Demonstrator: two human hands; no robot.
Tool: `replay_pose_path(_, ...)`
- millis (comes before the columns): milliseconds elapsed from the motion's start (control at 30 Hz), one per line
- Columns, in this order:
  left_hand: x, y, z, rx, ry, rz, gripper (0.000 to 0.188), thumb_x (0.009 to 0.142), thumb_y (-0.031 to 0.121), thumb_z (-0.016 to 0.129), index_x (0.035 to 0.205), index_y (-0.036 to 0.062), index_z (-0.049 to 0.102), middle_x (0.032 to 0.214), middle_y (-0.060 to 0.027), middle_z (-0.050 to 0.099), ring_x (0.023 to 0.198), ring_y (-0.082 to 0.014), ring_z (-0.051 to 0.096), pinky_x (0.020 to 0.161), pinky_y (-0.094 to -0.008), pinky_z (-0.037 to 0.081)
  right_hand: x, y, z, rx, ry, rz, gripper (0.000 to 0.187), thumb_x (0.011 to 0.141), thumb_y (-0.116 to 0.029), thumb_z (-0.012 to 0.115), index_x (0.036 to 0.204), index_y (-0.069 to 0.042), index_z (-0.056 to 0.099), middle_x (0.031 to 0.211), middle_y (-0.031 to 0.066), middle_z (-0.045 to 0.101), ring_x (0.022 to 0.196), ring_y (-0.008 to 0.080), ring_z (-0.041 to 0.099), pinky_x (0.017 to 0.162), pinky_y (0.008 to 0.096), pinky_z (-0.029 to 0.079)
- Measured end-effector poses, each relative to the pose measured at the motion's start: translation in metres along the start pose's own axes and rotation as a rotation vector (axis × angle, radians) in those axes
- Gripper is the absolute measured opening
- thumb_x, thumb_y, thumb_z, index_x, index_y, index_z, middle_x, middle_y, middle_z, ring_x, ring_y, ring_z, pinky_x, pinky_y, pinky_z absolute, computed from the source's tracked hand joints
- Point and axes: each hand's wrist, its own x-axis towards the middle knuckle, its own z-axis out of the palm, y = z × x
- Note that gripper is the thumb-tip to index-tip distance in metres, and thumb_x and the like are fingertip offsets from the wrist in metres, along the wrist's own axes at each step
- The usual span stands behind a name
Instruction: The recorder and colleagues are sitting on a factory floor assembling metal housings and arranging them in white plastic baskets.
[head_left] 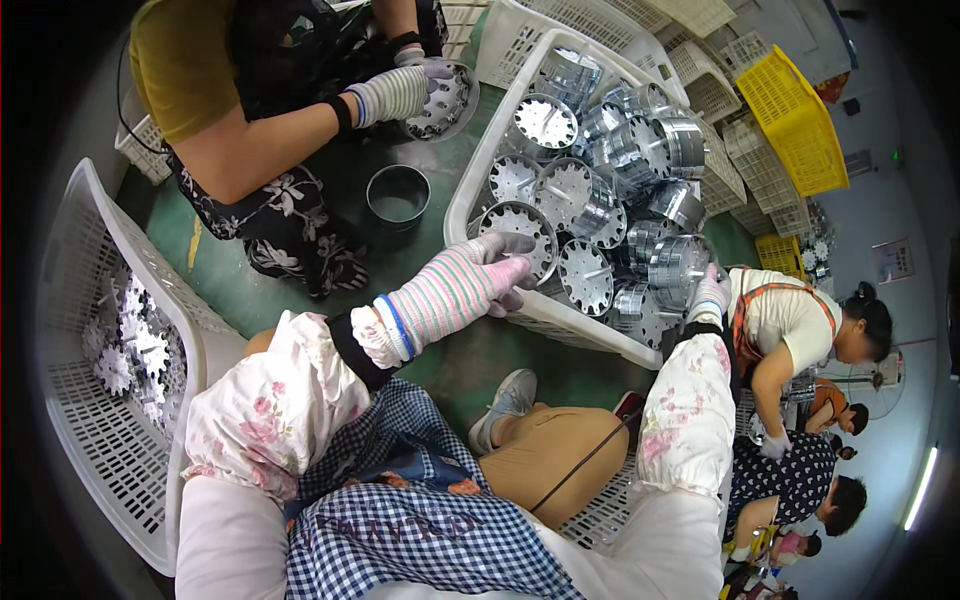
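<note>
My left hand (pixel 465 286), in a striped knit glove with grey fingertips, hovers at the near left rim of a white plastic crate (pixel 572 328). Its fingers are apart, and the top one overlaps the edge of a round metal part with a toothed disc (pixel 518 228); nothing shows in its grasp. At the crate's right side, my gloved right hand (pixel 711 292) is closed on the edge of a shiny metal cylinder (pixel 678 265); its far fingers are hidden. Similar cylinders (pixel 565 190), several with thin central shafts, fill the crate in a jumbled pile.
To the left stands a white basket (pixel 190 330) with loose toothed metal discs (pixel 140 350). An open metal cylinder (pixel 397 196) sits on the green floor. Opposite, a co-worker's gloved hand (pixel 392 96) holds a disc part (pixel 440 105). Yellow crates (pixel 795 120) and more people are at right.
</note>
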Motion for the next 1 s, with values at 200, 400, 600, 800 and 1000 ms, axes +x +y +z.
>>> replay_pose_path(200, 0.003, -0.012, 0.009, 0.281, 0.022, 0.185, 0.058, 0.097, 0.033, 0.060, 0.141, -0.0001, 0.044, 0.115, -0.0111, 0.065, 0.098, -0.0142, 0.062, 0.080, -0.0291, 0.053, -0.112, -0.121, -0.042, 0.883, -0.164, 0.045, 0.032, 0.096, -0.031, 0.066, 0.113, -0.005, 0.060, 0.088, 0.0019, 0.061, 0.077, 0.0102, 0.057, 0.065, 0.0249, 0.048)
replay_pose_path(400, 0.004, -0.011, 0.042, 0.665, 0.179, 0.390, 0.056, 0.084, 0.032, 0.079, 0.122, -0.0030, 0.057, 0.107, -0.0103, 0.065, 0.092, -0.0143, 0.062, 0.078, -0.0293, 0.053, -0.224, -0.167, -0.021, 0.925, -0.467, 0.098, 0.035, 0.094, -0.041, 0.068, 0.110, -0.010, 0.061, 0.092, -0.0015, 0.058, 0.078, 0.0111, 0.055, 0.070, 0.0273, 0.048)
replay_pose_path(600, 0.001, -0.009, 0.047, 0.239, 0.032, 0.238, 0.050, 0.084, 0.032, 0.079, 0.118, -0.0007, 0.063, 0.099, -0.0068, 0.070, 0.094, -0.0091, 0.062, 0.083, -0.0275, 0.051, -0.245, -0.139, 0.019, 0.959, -0.617, 0.350, 0.048, 0.091, -0.043, 0.069, 0.121, -0.006, 0.061, 0.107, 0.0089, 0.068, 0.089, 0.0223, 0.068, 0.077, 0.0411, 0.059)
replay_pose_path(800, -0.005, -0.004, 0.055, 0.424, 0.038, 0.243, 0.039, 0.091, 0.033, 0.070, 0.116, 0.0039, 0.066, 0.085, -0.0075, 0.069, 0.076, -0.0131, 0.064, 0.072, -0.0302, 0.052, -0.235, -0.135, 0.045, 0.956, -0.757, 0.197, 0.025, 0.095, -0.025, 0.067, 0.112, -0.006, 0.066, 0.098, 0.0051, 0.071, 0.085, 0.0174, 0.069, 0.073, 0.0353, 0.059)
replay_pose_path(1000, -0.005, -0.005, 0.049, 0.485, 0.058, 0.299, 0.038, 0.090, 0.033, 0.071, 0.113, 0.0034, 0.067, 0.082, -0.0091, 0.069, 0.074, -0.0169, 0.066, 0.071, -0.0329, 0.053, -0.243, -0.141, 0.042, 0.358, -0.786, -0.408, 0.017, 0.082, -0.002, 0.069, 0.098, -0.001, 0.072, 0.085, 0.0014, 0.072, 0.072, 0.0060, 0.063, 0.063, 0.0247, 0.053)
